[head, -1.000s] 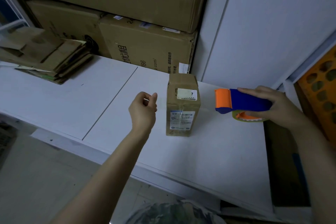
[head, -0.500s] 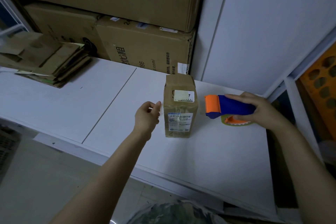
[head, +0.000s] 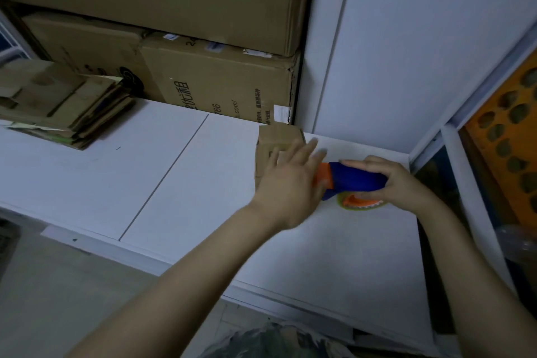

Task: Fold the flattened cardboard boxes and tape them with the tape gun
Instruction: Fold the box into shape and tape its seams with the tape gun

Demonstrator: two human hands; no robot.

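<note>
A small folded cardboard box (head: 276, 139) stands upright on the white table (head: 145, 183), near the back wall. My left hand (head: 290, 183) reaches across in front of it with fingers stretched out, covering most of its front and the orange nose of the tape gun. My right hand (head: 398, 180) grips the blue and orange tape gun (head: 357, 180) by its blue body, just right of the box. The tape roll (head: 360, 202) shows below the gun, close to the tabletop.
A pile of flattened cardboard boxes (head: 58, 104) lies at the table's back left. Large brown cartons (head: 218, 78) are stacked against the back wall. An orange perforated panel (head: 511, 136) stands at the right beyond the table's edge.
My left hand has opened and moved right, across the box's front toward the tape gun's nose. The tape gun has come lower and closer to the box.
</note>
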